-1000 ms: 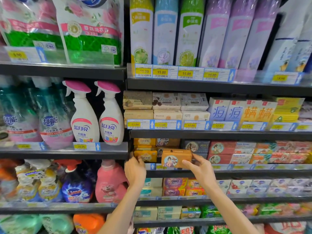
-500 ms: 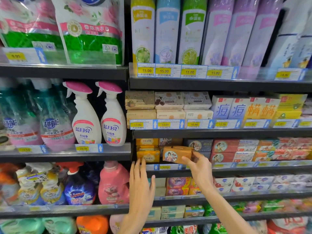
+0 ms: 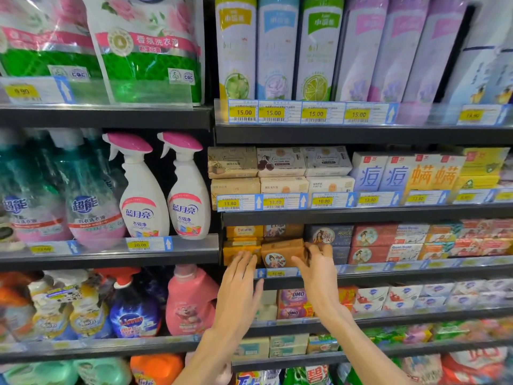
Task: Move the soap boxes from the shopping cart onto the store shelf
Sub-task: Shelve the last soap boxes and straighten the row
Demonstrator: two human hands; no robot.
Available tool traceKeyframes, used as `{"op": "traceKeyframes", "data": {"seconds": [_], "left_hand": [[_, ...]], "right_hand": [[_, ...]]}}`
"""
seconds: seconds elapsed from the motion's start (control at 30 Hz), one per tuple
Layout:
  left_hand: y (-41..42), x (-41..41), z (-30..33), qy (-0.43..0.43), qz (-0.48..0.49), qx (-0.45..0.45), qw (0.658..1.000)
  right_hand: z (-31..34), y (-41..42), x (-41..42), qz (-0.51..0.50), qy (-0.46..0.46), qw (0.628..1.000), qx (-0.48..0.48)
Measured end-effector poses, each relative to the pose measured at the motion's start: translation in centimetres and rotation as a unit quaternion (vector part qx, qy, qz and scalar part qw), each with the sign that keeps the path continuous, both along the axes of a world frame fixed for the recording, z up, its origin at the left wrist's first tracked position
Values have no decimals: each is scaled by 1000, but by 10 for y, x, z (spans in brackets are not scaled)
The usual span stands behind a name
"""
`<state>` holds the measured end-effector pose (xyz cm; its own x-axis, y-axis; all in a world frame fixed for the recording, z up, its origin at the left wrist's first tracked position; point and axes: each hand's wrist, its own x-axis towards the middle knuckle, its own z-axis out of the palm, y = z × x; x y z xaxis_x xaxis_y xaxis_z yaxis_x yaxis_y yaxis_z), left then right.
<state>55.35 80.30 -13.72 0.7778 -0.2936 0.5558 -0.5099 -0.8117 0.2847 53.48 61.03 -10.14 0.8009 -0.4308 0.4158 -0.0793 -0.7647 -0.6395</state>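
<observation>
1. Two hands are at the shelf [image 3: 361, 215] front. A second ago the right hand [image 3: 319, 270] held the brown soap box [image 3: 280, 252] out before the price rail; now the box sits in its slot, its face roughly level with the yellow soap boxes [image 3: 241, 251] just beside it.
2. The right hand's grip is on the box's right end, fingers curled round that edge. The left hand [image 3: 238, 287], which had dropped away half a second ago, has come back up with fingers straight, its fingertips [image 3: 244, 257] touching the yellow boxes.
3. For the task, this box looks nearly placed; what remains seems a small squaring push and letting go. The cart is out of view, so I cannot tell how many boxes are left.
4. The shelf is dark metal with a clear price rail [image 3: 277, 272] along its lip; blue and red soap boxes [image 3: 369, 237] fill the row to the right.
5. Around it, spray bottles [image 3: 163, 190] stand on the left bay, tall cans [image 3: 277, 48] above, more packaged soap below.
</observation>
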Motion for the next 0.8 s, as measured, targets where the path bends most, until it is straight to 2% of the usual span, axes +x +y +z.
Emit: {"op": "traceKeyframes", "data": {"seconds": [0.3, 0.43, 0.53, 0.6, 0.8], "left_hand": [[10, 8, -5, 12, -16, -4, 1000], [9, 10, -7, -1, -18, 14, 1000], [9, 11, -7, -7, -17, 23, 1000], [9, 12, -6, -8, -16, 27, 999], [6, 16, -6, 2, -7, 38, 999]], "right_hand": [[-9, 6, 1, -48, -15, 997, -62], [-19, 18, -7, -2, -57, 974, -218], [-33, 29, -11, 69, -88, 954, -280], [-40, 32, -10, 86, -77, 946, -302], [-36, 33, 0, 51, -28, 948, -313]]}}
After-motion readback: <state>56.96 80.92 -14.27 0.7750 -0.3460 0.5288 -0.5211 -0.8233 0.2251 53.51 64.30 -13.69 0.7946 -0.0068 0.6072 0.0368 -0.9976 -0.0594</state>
